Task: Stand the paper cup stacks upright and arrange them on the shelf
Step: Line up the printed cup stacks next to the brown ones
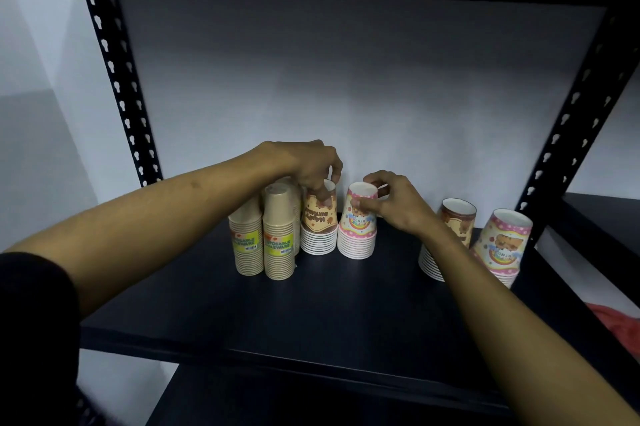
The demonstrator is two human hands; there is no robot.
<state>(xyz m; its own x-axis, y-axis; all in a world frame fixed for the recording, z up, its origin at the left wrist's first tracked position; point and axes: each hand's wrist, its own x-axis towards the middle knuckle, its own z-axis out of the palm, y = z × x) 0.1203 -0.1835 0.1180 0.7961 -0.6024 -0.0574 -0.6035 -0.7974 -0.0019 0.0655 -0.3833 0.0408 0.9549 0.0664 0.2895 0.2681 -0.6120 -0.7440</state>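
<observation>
On the dark shelf board [311,315] stand two tan wrapped cup stacks [277,238] with yellow labels, upside down at the left. Beside them a brown printed cup stack [319,228] stands upside down, and my left hand [311,166] grips its top from above. Touching it on the right is a pink printed cup stack [357,231], also inverted, whose top my right hand [391,200] pinches. Further right stand another brown stack [457,221], partly hidden by my right forearm, and another pink stack [502,245] that leans a little.
Black perforated uprights rise at the left [117,86] and right [568,121] of the shelf. A grey wall closes the back. A red cloth [620,325] lies beyond the shelf's right edge. A lower board shows beneath.
</observation>
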